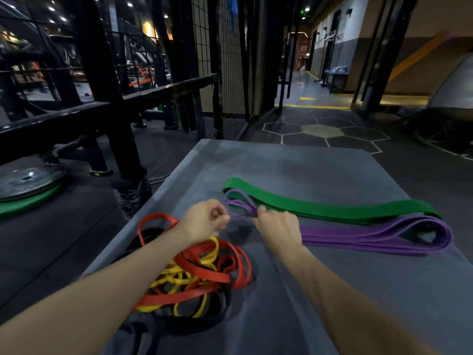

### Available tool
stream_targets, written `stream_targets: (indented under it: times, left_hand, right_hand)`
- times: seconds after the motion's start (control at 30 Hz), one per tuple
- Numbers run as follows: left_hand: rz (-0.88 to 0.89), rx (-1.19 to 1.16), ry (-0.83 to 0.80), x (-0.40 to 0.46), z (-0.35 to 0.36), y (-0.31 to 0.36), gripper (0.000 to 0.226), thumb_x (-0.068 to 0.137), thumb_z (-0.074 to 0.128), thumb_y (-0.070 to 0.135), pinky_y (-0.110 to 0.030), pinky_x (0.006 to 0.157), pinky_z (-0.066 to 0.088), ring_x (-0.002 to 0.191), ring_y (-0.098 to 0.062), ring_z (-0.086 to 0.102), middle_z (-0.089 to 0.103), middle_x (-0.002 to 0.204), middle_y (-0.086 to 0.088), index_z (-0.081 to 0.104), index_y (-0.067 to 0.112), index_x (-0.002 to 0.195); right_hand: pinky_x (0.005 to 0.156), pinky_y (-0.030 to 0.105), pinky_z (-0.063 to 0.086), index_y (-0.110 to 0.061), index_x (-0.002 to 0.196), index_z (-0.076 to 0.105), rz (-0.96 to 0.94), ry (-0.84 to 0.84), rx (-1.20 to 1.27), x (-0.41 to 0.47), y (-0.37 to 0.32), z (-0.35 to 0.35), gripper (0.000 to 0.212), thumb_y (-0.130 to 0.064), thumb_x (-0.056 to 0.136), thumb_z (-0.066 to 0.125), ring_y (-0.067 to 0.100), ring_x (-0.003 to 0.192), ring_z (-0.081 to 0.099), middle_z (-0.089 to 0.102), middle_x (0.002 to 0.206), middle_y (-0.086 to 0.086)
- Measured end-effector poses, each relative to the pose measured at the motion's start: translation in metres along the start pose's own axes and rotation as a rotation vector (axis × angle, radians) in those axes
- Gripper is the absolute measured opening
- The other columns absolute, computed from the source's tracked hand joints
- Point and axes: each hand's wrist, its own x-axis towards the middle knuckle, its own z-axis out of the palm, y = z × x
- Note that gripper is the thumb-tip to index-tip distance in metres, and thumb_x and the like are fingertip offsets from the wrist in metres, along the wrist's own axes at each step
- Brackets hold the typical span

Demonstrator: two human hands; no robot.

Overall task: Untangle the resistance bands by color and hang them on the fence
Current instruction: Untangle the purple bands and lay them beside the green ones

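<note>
On a grey padded mat (320, 170), purple bands (371, 235) lie folded, their looped ends running from the far right to the middle. My right hand (277, 225) grips their thin loops near the left end. My left hand (204, 220) pinches a purple strand just to the left of it. Behind them a wide green band (332, 207) lies stretched out flat. Under my left forearm sits a tangle of red bands (204, 275), yellow bands (179, 280) and black bands (194, 321). A black wire-mesh fence (230, 73) stands beyond the mat's far left corner.
A black steel rack (107, 98) rises on the left, with a weight plate (28, 179) on a green disc on the floor beside it. Dark floor with hexagon markings (322, 130) lies beyond the mat. A corridor opens at the back right.
</note>
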Motion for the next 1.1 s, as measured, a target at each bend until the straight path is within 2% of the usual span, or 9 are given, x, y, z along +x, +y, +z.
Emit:
stream_targets:
  times: [0.13, 0.27, 0.4, 0.53, 0.6, 0.73, 0.9, 1.0, 1.1]
  left_hand:
    - [0.262, 0.620, 0.352, 0.015, -0.004, 0.013, 0.038, 0.072, 0.075, 0.019, -0.040, 0.074, 0.045, 0.087, -0.021, 0.054, 0.042, 0.096, 0.001, 0.044, 0.019, 0.093]
    - [0.311, 0.889, 0.027, 0.040, -0.004, 0.022, 0.079, 0.064, 0.081, 0.025, -0.042, 0.089, 0.047, 0.118, -0.025, 0.043, 0.036, 0.131, 0.000, 0.039, 0.027, 0.131]
    - [0.325, 1.095, -0.116, 0.059, -0.004, 0.025, 0.040, 0.077, 0.069, 0.024, -0.035, 0.083, 0.046, 0.111, -0.025, 0.055, 0.053, 0.122, -0.001, 0.056, 0.023, 0.115]
    - [0.443, 1.144, -0.016, 0.060, -0.001, 0.025, 0.031, 0.082, 0.061, 0.022, -0.034, 0.076, 0.042, 0.108, -0.025, 0.055, 0.050, 0.120, -0.002, 0.056, 0.021, 0.112]
    - [0.421, 1.081, -0.039, 0.056, 0.001, 0.015, 0.036, 0.079, 0.063, 0.024, -0.032, 0.073, 0.041, 0.108, -0.025, 0.053, 0.047, 0.121, -0.002, 0.051, 0.021, 0.113]
    - [0.351, 0.966, -0.158, 0.048, 0.000, -0.001, 0.048, 0.073, 0.067, 0.018, -0.036, 0.076, 0.046, 0.099, -0.029, 0.058, 0.047, 0.115, -0.005, 0.043, 0.021, 0.115]
    - [0.489, 1.057, -0.021, 0.053, -0.001, 0.001, 0.050, 0.078, 0.053, -0.004, -0.036, 0.085, 0.046, 0.114, -0.024, 0.051, 0.047, 0.122, -0.004, 0.045, 0.021, 0.120]
    - [0.707, 1.158, 0.071, 0.056, -0.005, -0.005, 0.040, 0.080, 0.057, -0.001, -0.038, 0.073, 0.055, 0.111, -0.024, 0.053, 0.053, 0.116, -0.005, 0.053, 0.019, 0.115]
    - [0.662, 1.157, -0.022, 0.051, 0.001, -0.020, 0.028, 0.081, 0.055, 0.005, -0.038, 0.071, 0.056, 0.108, -0.026, 0.057, 0.058, 0.110, -0.007, 0.058, 0.015, 0.107]
  right_hand:
    - [0.034, 0.012, 0.033, -0.014, 0.043, 0.054, -0.064, 0.011, -0.016, -0.002, -0.003, 0.001, 0.044, -0.035, 0.029, 0.090, 0.017, 0.027, 0.051, 0.051, 0.033, 0.000]
    - [0.034, 0.011, 0.030, -0.015, 0.042, 0.054, -0.153, 0.049, -0.050, -0.003, -0.004, 0.002, 0.043, -0.037, 0.027, 0.089, 0.013, 0.027, 0.050, 0.050, 0.033, -0.001]
    - [0.035, 0.011, 0.031, -0.014, 0.044, 0.056, -0.185, 0.089, -0.111, 0.002, 0.000, 0.003, 0.026, -0.030, 0.047, 0.077, 0.014, 0.027, 0.051, 0.052, 0.034, -0.001]
    - [0.036, 0.012, 0.033, -0.014, 0.045, 0.057, -0.143, 0.156, -0.098, 0.010, 0.002, -0.002, 0.021, -0.016, 0.058, 0.040, 0.015, 0.027, 0.051, 0.052, 0.035, -0.002]
    - [0.036, 0.012, 0.033, -0.015, 0.048, 0.058, -0.215, 0.148, -0.134, 0.008, 0.001, 0.004, 0.010, -0.019, 0.056, 0.062, 0.015, 0.028, 0.050, 0.052, 0.036, -0.002]
    - [0.036, 0.015, 0.035, -0.019, 0.058, 0.063, -0.300, 0.000, -0.077, -0.001, 0.006, 0.013, 0.042, -0.049, 0.041, 0.086, 0.016, 0.038, 0.057, 0.059, 0.048, -0.003]
    - [0.069, 0.037, 0.049, -0.019, 0.126, 0.049, -0.289, -0.165, 0.048, -0.007, 0.028, 0.002, 0.047, -0.035, 0.083, 0.062, 0.032, 0.105, 0.055, 0.056, 0.115, 0.007]
    - [0.039, 0.029, 0.043, -0.020, 0.099, 0.063, -0.256, -0.139, 0.049, -0.010, 0.026, 0.000, 0.046, -0.030, 0.058, 0.083, 0.028, 0.072, 0.062, 0.062, 0.082, 0.003]
    - [0.039, 0.027, 0.041, -0.022, 0.090, 0.062, -0.253, -0.128, 0.065, -0.010, 0.022, 0.009, 0.048, -0.030, 0.050, 0.087, 0.025, 0.068, 0.060, 0.060, 0.079, 0.001]
